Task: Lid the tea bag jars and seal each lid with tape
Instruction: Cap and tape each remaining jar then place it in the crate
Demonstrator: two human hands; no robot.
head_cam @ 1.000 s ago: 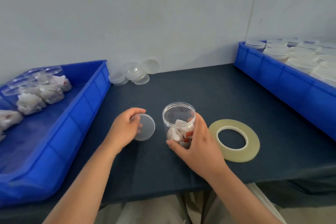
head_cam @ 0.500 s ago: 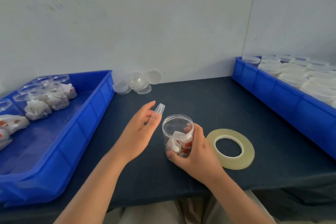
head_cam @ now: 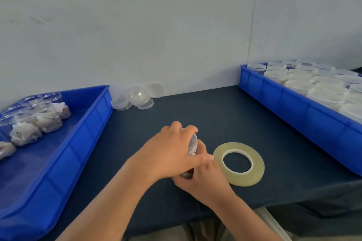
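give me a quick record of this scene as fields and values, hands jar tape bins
left hand: grips lid at jar's top
right hand: holds jar low down
jar: on table, mostly hidden by hands
lid seated: cannot tell
tape: roll lying flat, right of jar
left bin: open jars with tea bags
right bin: lidded jars
spare lids: by wall
stage: lidding, taping not begun

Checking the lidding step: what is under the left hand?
The edge of a clear lid shows under the left hand, over the jar gripped by the right hand. The jar's mouth and the lid's seating are covered.
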